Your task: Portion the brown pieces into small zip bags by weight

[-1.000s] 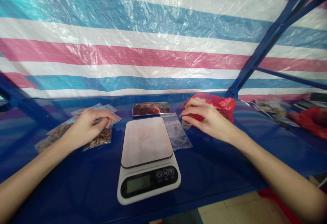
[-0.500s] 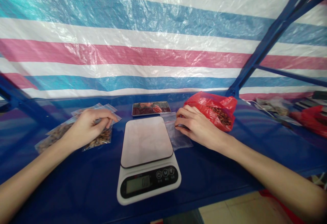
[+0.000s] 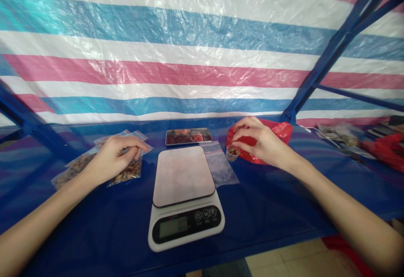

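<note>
My left hand (image 3: pixel 121 155), fingers loosely bent and thumb apart from them, hovers over or rests on clear zip bags (image 3: pixel 128 172) filled with brown dried pieces; contact is hard to make out. On the other side, my right hand (image 3: pixel 257 140) is open beside the red plastic bag (image 3: pixel 280 131), its thumb close to the rim of a small clear cup (image 3: pixel 232 154) with brown pieces inside. Between the hands stands a white kitchen scale (image 3: pixel 183 178), its pan bare and its display showing 0.0. Flat zip bags (image 3: pixel 222 169) without contents lie at the scale's right edge.
A phone (image 3: pixel 188 136) lies behind the scale on the blue table (image 3: pixel 268 209). Striped plastic sheeting (image 3: pixel 158 70) hangs at the back, with a blue metal frame (image 3: pixel 315 66) at the right. Farther right are another red bag (image 3: pixel 386 150) and a white cable (image 3: pixel 318 136).
My right hand has shifted right and spread its fingers, and the small cup now shows beside it. The left hand stays over the filled bags. The view has shifted slightly.
</note>
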A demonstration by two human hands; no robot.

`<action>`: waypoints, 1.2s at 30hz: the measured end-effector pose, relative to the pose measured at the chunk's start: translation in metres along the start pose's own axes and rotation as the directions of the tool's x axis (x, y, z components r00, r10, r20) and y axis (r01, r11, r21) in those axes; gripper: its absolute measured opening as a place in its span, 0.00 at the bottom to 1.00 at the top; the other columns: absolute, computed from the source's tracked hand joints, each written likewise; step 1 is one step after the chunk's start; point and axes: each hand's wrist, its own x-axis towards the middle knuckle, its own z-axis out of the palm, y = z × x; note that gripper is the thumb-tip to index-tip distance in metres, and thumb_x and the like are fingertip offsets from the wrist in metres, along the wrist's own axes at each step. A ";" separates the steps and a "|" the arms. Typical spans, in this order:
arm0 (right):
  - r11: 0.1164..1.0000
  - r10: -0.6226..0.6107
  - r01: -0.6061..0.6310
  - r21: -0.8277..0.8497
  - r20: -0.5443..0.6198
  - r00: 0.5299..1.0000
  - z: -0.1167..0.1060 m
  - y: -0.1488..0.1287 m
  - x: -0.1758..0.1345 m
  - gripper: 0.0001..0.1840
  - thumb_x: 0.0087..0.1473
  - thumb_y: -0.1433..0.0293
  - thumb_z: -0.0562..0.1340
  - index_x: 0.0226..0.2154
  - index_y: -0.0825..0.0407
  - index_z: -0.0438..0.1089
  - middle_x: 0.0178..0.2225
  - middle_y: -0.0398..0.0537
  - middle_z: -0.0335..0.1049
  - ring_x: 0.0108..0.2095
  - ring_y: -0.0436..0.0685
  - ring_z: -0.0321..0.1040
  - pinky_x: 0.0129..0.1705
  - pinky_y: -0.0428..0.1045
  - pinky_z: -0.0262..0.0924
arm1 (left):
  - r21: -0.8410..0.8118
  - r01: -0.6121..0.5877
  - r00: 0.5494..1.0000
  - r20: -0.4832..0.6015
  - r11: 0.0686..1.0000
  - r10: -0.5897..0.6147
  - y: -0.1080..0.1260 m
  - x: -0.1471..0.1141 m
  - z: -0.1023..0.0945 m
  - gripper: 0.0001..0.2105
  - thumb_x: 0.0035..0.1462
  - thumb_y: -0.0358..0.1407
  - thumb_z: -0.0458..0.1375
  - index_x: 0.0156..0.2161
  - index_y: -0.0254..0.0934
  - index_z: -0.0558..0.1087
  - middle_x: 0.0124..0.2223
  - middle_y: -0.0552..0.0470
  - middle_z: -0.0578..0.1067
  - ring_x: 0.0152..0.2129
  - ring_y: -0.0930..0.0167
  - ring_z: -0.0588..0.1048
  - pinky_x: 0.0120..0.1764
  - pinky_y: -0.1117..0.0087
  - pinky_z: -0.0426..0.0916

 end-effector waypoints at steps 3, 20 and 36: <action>0.999 -0.024 0.022 0.029 0.072 0.997 0.001 -0.001 -0.001 0.06 0.66 0.66 0.68 0.37 0.49 0.80 0.45 0.53 0.76 0.50 0.65 0.71 0.54 0.62 0.66 | 0.001 -0.013 1.000 -0.009 1.000 0.013 -0.003 -0.001 0.000 0.17 0.61 0.32 0.51 0.35 0.34 0.84 0.26 0.55 0.79 0.22 0.73 0.74 0.31 0.75 0.67; 0.990 -0.002 -0.021 0.139 0.166 0.986 -0.004 -0.003 0.001 0.08 0.67 0.66 0.68 0.35 0.49 0.82 0.43 0.52 0.78 0.47 0.62 0.73 0.55 0.59 0.65 | 0.024 -0.150 0.987 -0.050 0.988 0.151 0.003 0.003 0.000 0.17 0.62 0.32 0.50 0.32 0.37 0.83 0.24 0.56 0.80 0.20 0.73 0.77 0.27 0.76 0.69; 0.971 0.043 -0.074 0.227 0.136 0.990 -0.004 -0.003 0.001 0.07 0.66 0.64 0.68 0.38 0.48 0.82 0.43 0.51 0.78 0.48 0.61 0.74 0.54 0.59 0.68 | 0.041 -0.085 0.996 -0.001 0.995 0.086 0.005 0.002 -0.001 0.17 0.61 0.33 0.50 0.33 0.37 0.83 0.27 0.53 0.82 0.22 0.71 0.79 0.29 0.73 0.70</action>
